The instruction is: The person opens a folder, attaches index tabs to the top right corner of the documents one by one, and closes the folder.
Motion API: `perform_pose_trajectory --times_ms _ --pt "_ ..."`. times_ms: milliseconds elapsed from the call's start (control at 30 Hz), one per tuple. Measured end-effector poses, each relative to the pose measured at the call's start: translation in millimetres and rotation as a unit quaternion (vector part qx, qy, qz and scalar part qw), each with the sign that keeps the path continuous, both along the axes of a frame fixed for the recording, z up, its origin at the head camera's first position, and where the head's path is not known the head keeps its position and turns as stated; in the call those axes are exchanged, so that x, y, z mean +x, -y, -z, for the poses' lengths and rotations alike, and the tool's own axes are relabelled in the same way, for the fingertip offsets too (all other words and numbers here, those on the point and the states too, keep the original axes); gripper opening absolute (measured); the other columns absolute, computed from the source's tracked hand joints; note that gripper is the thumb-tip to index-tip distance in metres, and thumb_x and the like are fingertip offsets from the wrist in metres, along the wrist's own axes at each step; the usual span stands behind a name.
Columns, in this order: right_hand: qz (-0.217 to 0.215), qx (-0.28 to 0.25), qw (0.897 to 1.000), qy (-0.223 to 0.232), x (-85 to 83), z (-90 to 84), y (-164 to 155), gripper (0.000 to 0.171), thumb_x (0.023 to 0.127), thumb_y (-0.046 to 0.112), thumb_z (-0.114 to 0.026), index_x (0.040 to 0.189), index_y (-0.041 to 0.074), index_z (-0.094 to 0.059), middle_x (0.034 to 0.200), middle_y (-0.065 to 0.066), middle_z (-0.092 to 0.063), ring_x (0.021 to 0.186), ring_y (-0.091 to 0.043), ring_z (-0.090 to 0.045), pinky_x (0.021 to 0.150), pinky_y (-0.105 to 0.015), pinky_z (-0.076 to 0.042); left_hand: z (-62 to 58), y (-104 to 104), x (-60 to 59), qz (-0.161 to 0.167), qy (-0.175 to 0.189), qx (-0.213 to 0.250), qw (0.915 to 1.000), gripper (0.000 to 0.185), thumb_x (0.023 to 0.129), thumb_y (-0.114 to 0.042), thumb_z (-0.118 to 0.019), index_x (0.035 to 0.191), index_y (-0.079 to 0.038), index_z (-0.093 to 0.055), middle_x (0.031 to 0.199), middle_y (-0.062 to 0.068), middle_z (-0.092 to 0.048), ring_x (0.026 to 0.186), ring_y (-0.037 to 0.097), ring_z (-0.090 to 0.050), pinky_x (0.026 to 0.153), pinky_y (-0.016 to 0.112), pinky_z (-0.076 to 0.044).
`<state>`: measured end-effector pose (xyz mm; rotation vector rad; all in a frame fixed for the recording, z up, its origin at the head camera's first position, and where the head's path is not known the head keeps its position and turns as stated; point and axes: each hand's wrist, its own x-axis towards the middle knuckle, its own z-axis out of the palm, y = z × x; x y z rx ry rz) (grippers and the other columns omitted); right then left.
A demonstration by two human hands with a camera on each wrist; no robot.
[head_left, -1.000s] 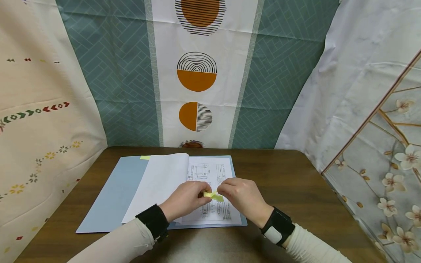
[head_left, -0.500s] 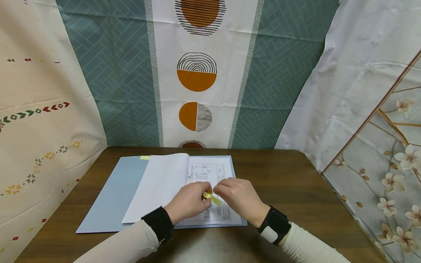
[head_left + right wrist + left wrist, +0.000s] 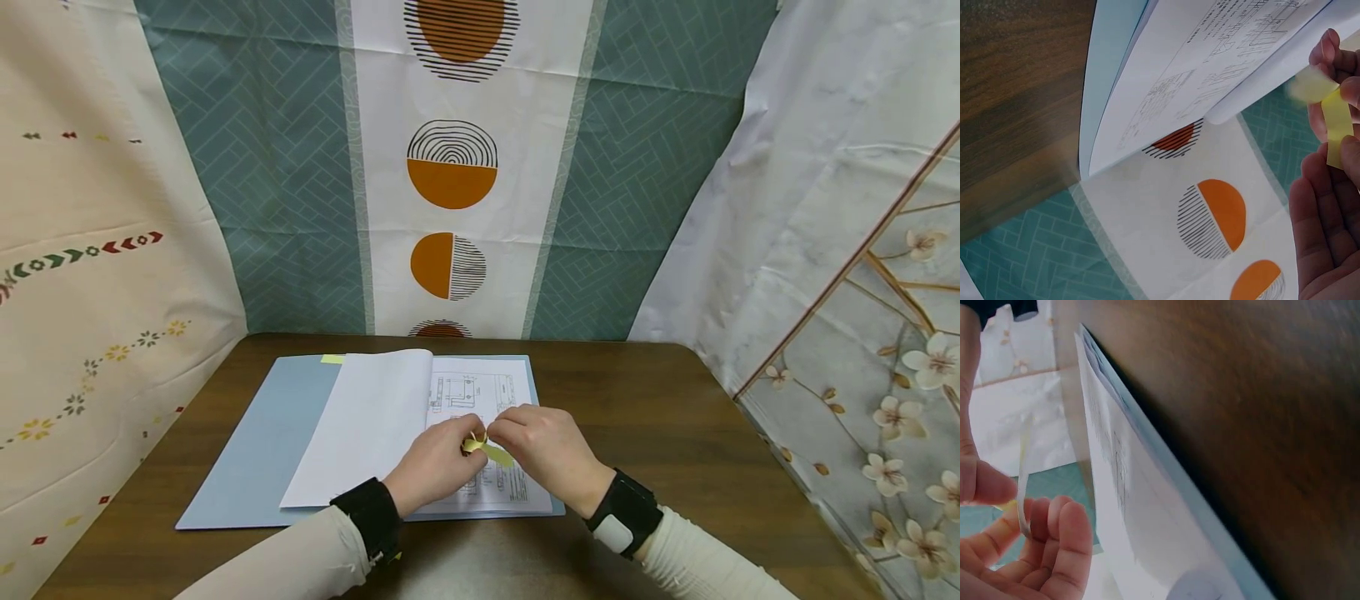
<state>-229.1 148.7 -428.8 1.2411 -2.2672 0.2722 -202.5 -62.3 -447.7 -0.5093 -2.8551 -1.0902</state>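
Near the middle of the table, my left hand [image 3: 438, 458] and my right hand [image 3: 543, 450] meet over the page, fingertips close together. Both pinch a little yellow sticky strip [image 3: 489, 450]. I can see the left fingers [image 3: 1054, 540] curled round its thin edge, and the right fingers [image 3: 1325, 65] curled on the flat yellow piece [image 3: 1337, 125].

Just under the hands lies the printed sheet [image 3: 480, 400] with drawings on it. A blank white page [image 3: 367, 425] is turned over to the left. Both lie on an open blue folder [image 3: 255, 450] on the brown table [image 3: 660, 417]. Another small yellow tab [image 3: 332, 359] sticks out at the folder's far left edge.

I think the strip could go wrong easily. It is small and sticky, so it may curl and stick to itself or to a finger. If both hands pull too hard, it could tear. If it drops crooked, it could land on the drawings and hide them. A wrist could also bump the loose pages and slide them.
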Motion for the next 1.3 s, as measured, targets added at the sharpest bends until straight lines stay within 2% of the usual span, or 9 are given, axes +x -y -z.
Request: perform_pose_trajectory --times_ms 267,400,467,533,667,800,900,1100,1300 --pt "0.004 -0.006 1.0 0.006 -2.6 1.0 1.3 0.032 0.079 0.012 -0.102 0.107 0.018 -0.087 0.101 0.005 -0.082 0.091 -0.011 -0.078 0.085 -0.03 -0.064 3.5 -0.2 0.6 -0.039 -0.013 0.031 0.9987 0.012 0.094 -0.011 -0.071 0.106 -0.011 -0.071 0.103 0.007 -0.057 0.085 0.017 -0.055 0.071 0.033 -0.05" --pt "0.006 -0.013 1.0 0.009 -3.7 2.2 2.1 0.031 0.079 0.014 -0.102 0.106 0.018 -0.087 0.1 0.005 -0.082 0.089 -0.01 -0.078 0.084 -0.029 -0.064 6.4 -1.0 0.9 -0.05 0.004 0.058 0.997 0.014 0.098 -0.012 -0.069 0.112 -0.013 -0.07 0.116 0.013 -0.057 0.091 0.02 -0.058 0.078 0.037 -0.054" --pt "0.007 -0.016 1.0 0.011 -3.9 2.6 2.5 0.031 0.079 0.014 -0.102 0.106 0.018 -0.087 0.1 0.005 -0.082 0.089 -0.01 -0.078 0.084 -0.029 -0.064 7.4 -0.5 -0.3 -0.049 0.016 0.09 0.9947 0.014 0.099 -0.012 -0.067 0.113 -0.013 -0.069 0.118 0.013 -0.06 0.093 0.021 -0.059 0.08 0.039 -0.054" --pt "0.007 -0.017 1.0 0.01 -3.8 2.8 2.6 0.032 0.079 0.013 -0.102 0.106 0.018 -0.087 0.1 0.005 -0.082 0.09 -0.011 -0.078 0.085 -0.03 -0.064 8.0 0.7 -1.2 -0.047 0.037 0.126 0.9903 0.012 0.102 -0.012 -0.065 0.114 -0.015 -0.067 0.116 0.01 -0.063 0.093 0.022 -0.061 0.078 0.039 -0.054" --pt "0.009 -0.018 1.0 0.009 -3.4 3.0 2.6 0.031 0.08 0.013 -0.101 0.106 0.018 -0.087 0.101 0.005 -0.082 0.089 -0.011 -0.078 0.084 -0.03 -0.064 7.6 3.4 -1.9 -0.043 0.076 0.189 0.9782 0.008 0.105 -0.013 -0.063 0.113 -0.015 -0.065 0.098 0.006 -0.067 0.085 0.022 -0.062 0.071 0.037 -0.05" --pt "0.01 -0.022 1.0 0.013 -3.5 3.6 3.5 0.031 0.08 0.013 -0.102 0.106 0.018 -0.087 0.1 0.005 -0.082 0.089 -0.012 -0.078 0.084 -0.031 -0.064 7.3 3.9 -2.1 -0.053 0.082 0.219 0.9708 0.01 0.102 -0.01 -0.066 0.112 -0.013 -0.069 0.093 0.005 -0.066 0.083 0.021 -0.063 0.073 0.036 -0.051" --pt "0.01 -0.023 1.0 0.018 -3.2 3.3 4.0 0.03 0.08 0.014 -0.102 0.106 0.018 -0.087 0.1 0.005 -0.082 0.088 -0.012 -0.078 0.084 -0.03 -0.064 7.5 3.3 -1.7 -0.062 0.073 0.224 0.9699 0.016 0.098 -0.006 -0.067 0.113 -0.01 -0.072 0.101 0.005 -0.068 0.089 0.02 -0.064 0.078 0.035 -0.054" --pt "0.018 -0.02 0.999 0.017 -3.3 3.7 4.0 0.031 0.079 0.014 -0.102 0.106 0.019 -0.087 0.1 0.005 -0.082 0.088 -0.011 -0.077 0.083 -0.03 -0.064 9.8 2.7 -0.5 -0.058 0.053 0.193 0.9781 0.018 0.099 -0.002 -0.07 0.116 -0.007 -0.074 0.11 0.005 -0.072 0.095 0.021 -0.064 0.086 0.035 -0.057" --pt "0.009 -0.042 0.999 0.012 -5.5 5.4 5.5 0.027 0.081 0.011 -0.1 0.103 0.017 -0.086 0.098 0.005 -0.082 0.086 -0.011 -0.077 0.079 -0.031 -0.064 12.8 2.0 -1.8 -0.056 0.035 0.172 0.9829 0.019 0.103 -0.006 -0.064 0.119 -0.006 -0.073 0.097 0.002 -0.071 0.086 0.018 -0.065 0.078 0.032 -0.055"
